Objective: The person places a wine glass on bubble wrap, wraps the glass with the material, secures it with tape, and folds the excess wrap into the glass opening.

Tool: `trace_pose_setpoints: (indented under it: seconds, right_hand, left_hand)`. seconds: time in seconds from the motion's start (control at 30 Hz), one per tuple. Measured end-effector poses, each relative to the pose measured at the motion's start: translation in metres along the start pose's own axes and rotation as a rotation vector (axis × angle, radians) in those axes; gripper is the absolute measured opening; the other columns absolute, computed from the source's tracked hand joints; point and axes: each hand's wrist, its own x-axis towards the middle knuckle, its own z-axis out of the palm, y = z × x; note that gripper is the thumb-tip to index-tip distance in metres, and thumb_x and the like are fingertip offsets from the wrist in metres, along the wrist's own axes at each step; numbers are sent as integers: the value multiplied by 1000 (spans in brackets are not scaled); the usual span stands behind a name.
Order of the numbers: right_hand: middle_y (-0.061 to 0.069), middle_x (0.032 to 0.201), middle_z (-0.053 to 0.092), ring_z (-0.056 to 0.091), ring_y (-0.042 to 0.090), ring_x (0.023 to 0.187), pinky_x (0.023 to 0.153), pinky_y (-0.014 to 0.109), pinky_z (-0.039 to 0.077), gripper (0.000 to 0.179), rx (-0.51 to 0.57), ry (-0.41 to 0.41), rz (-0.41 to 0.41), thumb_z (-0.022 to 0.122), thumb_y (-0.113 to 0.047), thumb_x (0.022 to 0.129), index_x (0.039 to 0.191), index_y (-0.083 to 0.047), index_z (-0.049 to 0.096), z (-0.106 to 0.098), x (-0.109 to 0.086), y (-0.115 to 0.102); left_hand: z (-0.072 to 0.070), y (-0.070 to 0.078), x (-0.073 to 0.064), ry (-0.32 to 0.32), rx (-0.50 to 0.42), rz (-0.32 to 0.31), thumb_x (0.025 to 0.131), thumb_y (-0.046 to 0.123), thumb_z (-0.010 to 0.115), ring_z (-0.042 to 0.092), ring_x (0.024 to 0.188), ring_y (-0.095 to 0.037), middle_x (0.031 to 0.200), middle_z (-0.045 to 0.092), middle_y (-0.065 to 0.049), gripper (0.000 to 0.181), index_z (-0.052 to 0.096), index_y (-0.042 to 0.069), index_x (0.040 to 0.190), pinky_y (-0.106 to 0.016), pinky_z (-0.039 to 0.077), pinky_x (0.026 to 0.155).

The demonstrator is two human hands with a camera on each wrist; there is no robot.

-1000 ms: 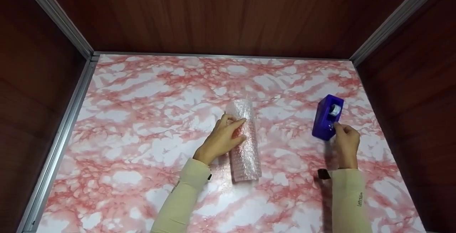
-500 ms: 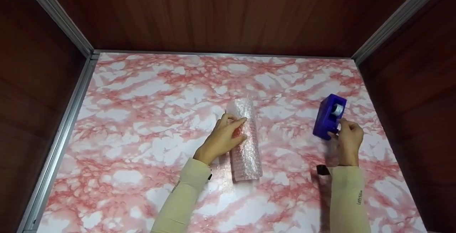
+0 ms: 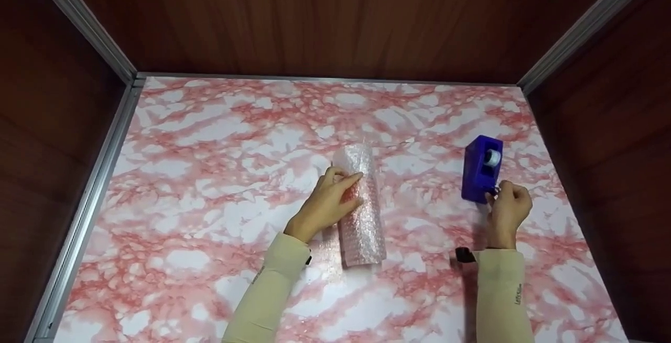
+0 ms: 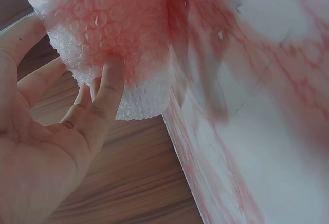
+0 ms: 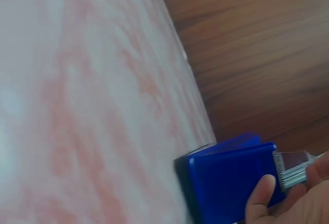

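Controlling relation: my right grip [image 3: 509, 209] and the bubble-wrap roll [image 3: 367, 233] are set well apart. The roll lies to the left of that grip, with bare desk [image 3: 424, 212] between them.

The roll rests on the desk with its long axis running near to far, the far end leaning slightly left. My left grip [image 3: 325, 204] is in contact with it from the left side, beyond mid-length toward the far end. That grip is narrow and holds the wrap, fingertips reaching over its upper face; the hidden fingers I cannot fully trace.

The blue tape dispenser [image 3: 476, 175] lies on the right of the desk, its length also near to far. My right grip sits at its near end, on the right-hand side, closed on clear tape [image 5: 295, 158]. The strip spans from the toothed edge [image 5: 279, 170] to my fingers; I find it not parted from the dispenser.

Assessment: the left grip is the nearer to the roll and secures it. The right grip is the one with distance to cover, and in my judgement its way is leftward, across the roll's long axis.
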Motion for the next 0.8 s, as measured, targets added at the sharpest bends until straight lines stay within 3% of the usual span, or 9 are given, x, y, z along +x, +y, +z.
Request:
trace_pose_setpoints:
  seconds: [0.2, 0.37, 0.6, 0.8]
  right_hand:
    - [9, 79, 49, 50, 17, 65, 57, 26, 53, 23, 171, 33, -158, 55, 5, 90, 67, 3, 50, 2, -2, 18]
    - [13, 77, 52, 55, 22, 69, 61, 29, 54, 22, 306, 10, -204, 51, 11, 89, 68, 10, 50, 0, -5, 29]
    - [14, 77, 56, 59, 23, 63, 55, 35, 56, 20, 395, -35, -32, 55, 4, 95, 75, 7, 52, -7, -11, 38]
    - [14, 70, 59, 60, 22, 54, 53, 37, 56, 19, 379, -73, 78, 63, -6, 97, 86, 8, 57, -11, -16, 41]
  left_hand:
    - [0, 0, 0, -13, -2, -12, 97, 35, 68, 39, 129, -28, 141, 37, -9, 61, 47, 19, 151, -40, 37, 107]
    - [0, 0, -1, -21, -4, -26, 97, 38, 67, 39, 130, -28, 142, 36, -8, 61, 46, 21, 152, -41, 37, 106]
    - [0, 0, -1, -3, -3, -18, 97, 36, 68, 39, 130, -29, 141, 37, -11, 60, 47, 20, 151, -41, 36, 108]
    - [1, -1, -2, 6, -12, -14, 97, 35, 68, 39, 130, -28, 140, 38, -10, 60, 48, 20, 151, -40, 35, 109]
